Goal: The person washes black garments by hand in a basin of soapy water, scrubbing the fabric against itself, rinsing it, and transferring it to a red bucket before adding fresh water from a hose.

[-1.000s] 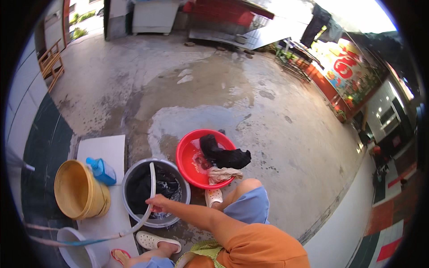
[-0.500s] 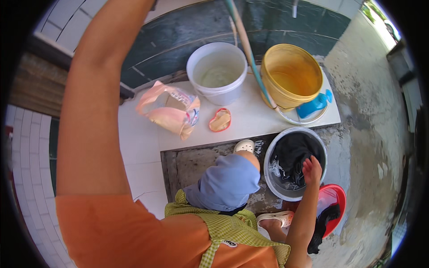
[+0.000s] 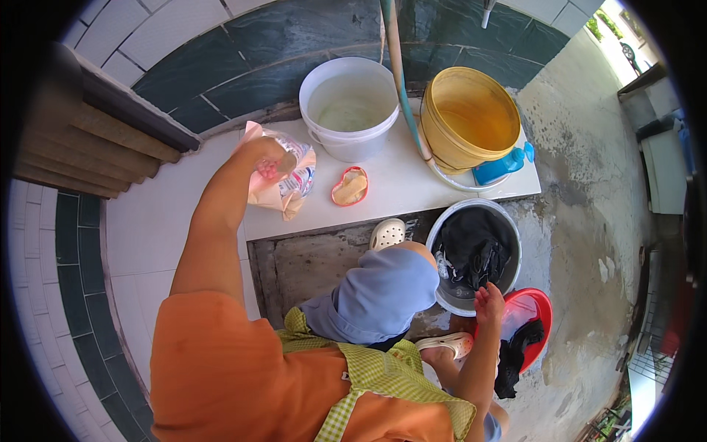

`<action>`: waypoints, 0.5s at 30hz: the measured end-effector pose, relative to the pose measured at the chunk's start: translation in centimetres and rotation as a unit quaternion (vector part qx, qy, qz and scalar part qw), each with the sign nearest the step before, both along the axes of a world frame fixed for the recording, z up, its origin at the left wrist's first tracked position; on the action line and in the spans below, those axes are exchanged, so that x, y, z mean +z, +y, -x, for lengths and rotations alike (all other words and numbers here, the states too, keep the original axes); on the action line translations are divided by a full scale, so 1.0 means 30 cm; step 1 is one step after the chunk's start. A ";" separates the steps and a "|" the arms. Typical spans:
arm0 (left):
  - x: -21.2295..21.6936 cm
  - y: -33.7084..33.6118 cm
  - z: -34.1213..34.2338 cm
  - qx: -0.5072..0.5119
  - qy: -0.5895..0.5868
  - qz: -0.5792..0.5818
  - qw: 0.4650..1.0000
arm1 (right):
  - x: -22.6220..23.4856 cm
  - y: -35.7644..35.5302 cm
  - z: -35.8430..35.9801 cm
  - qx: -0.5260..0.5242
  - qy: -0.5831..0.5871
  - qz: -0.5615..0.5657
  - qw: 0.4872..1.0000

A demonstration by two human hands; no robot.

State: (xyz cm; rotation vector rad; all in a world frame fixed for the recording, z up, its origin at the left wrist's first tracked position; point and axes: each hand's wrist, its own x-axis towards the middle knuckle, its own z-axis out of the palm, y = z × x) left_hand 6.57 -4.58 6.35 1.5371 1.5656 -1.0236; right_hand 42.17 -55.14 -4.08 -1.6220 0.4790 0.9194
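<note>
My left hand (image 3: 268, 163) reaches out to a pink and white plastic bag (image 3: 293, 184) lying on a white slab (image 3: 412, 188). Its curled fingers are in the bag's open mouth. My right hand (image 3: 489, 299) rests on the near rim of a grey basin (image 3: 440, 295) that holds dark wet clothes (image 3: 475, 247) in water. Nothing is in that hand. A red basin (image 3: 532, 313) with a dark garment (image 3: 514, 357) hanging over its edge sits just beside it.
On the slab stand a white bucket (image 3: 350, 110), a yellow bucket (image 3: 467, 118), a blue bottle (image 3: 501, 166) and a red heart-shaped soap dish (image 3: 350, 187). A green hose (image 3: 400, 81) runs between the buckets. My feet wear white clogs (image 3: 388, 233). The concrete floor is wet.
The view swung from the yard to the slab. My left arm came down from overhead and its hand went into the bag. My right hand stayed at the grey basin.
</note>
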 end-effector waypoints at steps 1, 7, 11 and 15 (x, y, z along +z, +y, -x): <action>0.042 -0.088 -0.056 -0.002 -0.004 -0.089 0.996 | 0.014 -0.026 0.003 0.008 -0.020 -0.004 1.000; -0.390 0.119 0.018 -0.333 -0.025 -0.373 0.866 | -0.043 -0.110 0.091 -0.045 0.019 0.008 0.999; -0.358 0.002 -0.083 -0.375 -0.049 -0.297 0.877 | -0.003 -0.191 0.148 -0.047 0.027 0.073 0.996; -0.148 -0.045 -0.154 -0.413 -0.022 -0.272 0.869 | -0.013 -0.146 0.207 -0.033 0.039 0.090 0.995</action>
